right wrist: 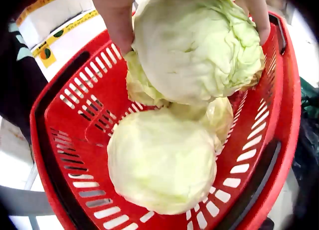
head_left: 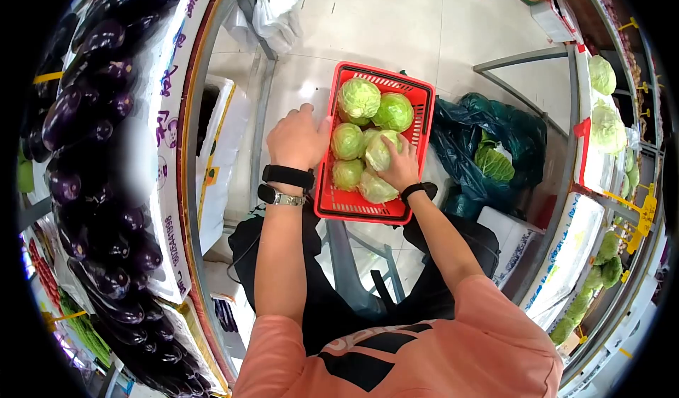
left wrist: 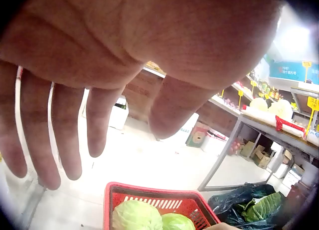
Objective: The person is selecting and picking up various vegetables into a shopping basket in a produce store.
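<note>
My right hand (head_left: pixel 401 165) grips a pale green cabbage (head_left: pixel 377 150) inside the red shopping basket (head_left: pixel 327 199), thumb on one side and fingers on the other, as the right wrist view shows. Another cabbage (right wrist: pixel 162 162) lies just below it there, on the basket floor. Several more round cabbages (head_left: pixel 358 97) fill the basket's far end and left side. My left hand (head_left: pixel 296 140) is beside the basket's left rim. In the left wrist view its fingers (left wrist: pixel 65 135) hang apart, fairly straight, with nothing in them.
A dark green plastic bag (head_left: pixel 460 133) with a leafy cabbage (head_left: pixel 494 161) in it lies right of the basket. Eggplants (head_left: pixel 106 37) crowd the left shelf. More cabbages (head_left: pixel 607 126) stand on the right shelf, above a metal frame (head_left: pixel 523 59). A grey stool (head_left: pixel 346 271) is below the basket.
</note>
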`<action>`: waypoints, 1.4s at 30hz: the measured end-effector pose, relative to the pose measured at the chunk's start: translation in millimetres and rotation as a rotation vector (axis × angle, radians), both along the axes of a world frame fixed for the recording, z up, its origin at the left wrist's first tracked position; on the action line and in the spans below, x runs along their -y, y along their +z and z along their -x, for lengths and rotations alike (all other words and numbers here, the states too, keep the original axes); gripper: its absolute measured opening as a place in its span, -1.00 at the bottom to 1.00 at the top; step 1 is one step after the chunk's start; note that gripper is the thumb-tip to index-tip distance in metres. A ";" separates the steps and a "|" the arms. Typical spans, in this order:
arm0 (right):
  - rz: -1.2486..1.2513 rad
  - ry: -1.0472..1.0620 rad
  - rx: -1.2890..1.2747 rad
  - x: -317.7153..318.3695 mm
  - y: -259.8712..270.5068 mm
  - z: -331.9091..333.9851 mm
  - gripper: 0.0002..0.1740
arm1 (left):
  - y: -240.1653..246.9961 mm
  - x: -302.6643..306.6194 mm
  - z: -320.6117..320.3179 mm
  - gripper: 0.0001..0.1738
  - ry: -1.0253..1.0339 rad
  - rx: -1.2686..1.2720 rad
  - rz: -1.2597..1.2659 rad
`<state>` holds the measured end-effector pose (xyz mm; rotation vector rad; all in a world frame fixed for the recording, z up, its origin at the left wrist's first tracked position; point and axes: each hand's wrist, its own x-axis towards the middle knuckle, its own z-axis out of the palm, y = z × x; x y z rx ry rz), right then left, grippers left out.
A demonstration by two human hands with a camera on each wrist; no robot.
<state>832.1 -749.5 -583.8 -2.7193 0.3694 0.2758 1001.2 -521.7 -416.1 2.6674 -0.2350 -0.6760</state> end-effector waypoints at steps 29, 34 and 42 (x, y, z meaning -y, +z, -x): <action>-0.052 -0.233 0.379 223.5 308.4 -2.5 -0.29 | -25.3 27.4 8.6 -0.51 -0.147 0.049 0.056; 0.641 -0.390 0.623 391.8 412.7 10.1 0.05 | -27.5 35.6 8.7 -0.50 -0.179 0.058 0.025; 0.589 -0.889 0.209 502.2 354.2 5.2 0.34 | -35.4 47.1 11.8 -0.50 -0.185 0.065 -0.022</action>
